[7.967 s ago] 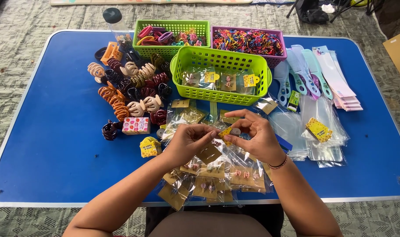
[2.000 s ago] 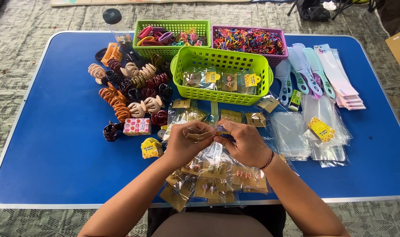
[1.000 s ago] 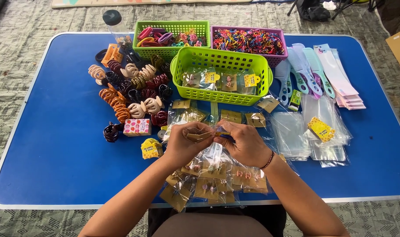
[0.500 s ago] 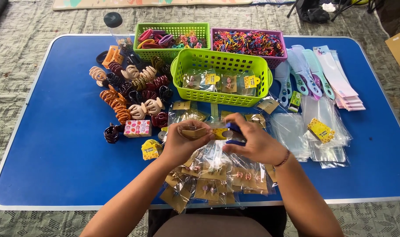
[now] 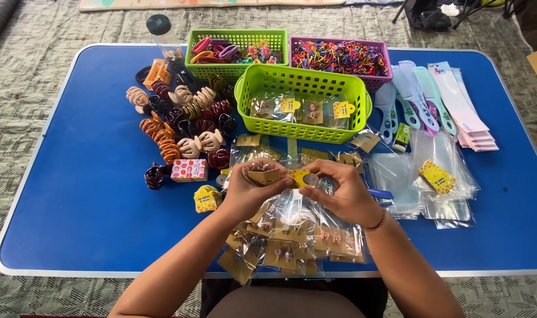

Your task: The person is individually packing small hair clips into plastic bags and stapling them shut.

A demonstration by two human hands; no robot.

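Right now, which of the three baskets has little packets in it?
The big green basket nearest the hands. The smaller green basket behind it holds hair bands, and the purple basket holds tiny colourful elastics.

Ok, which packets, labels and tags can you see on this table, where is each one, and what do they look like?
Clear packet with a brown card and yellow tag: held between left hand and right hand.
Bagged brown cards: spread at the table's near edge.
Packets with yellow tags: in the front green basket.
Yellow tag: on empty clear bags, right.
Small patterned pink box: by the hair claws.
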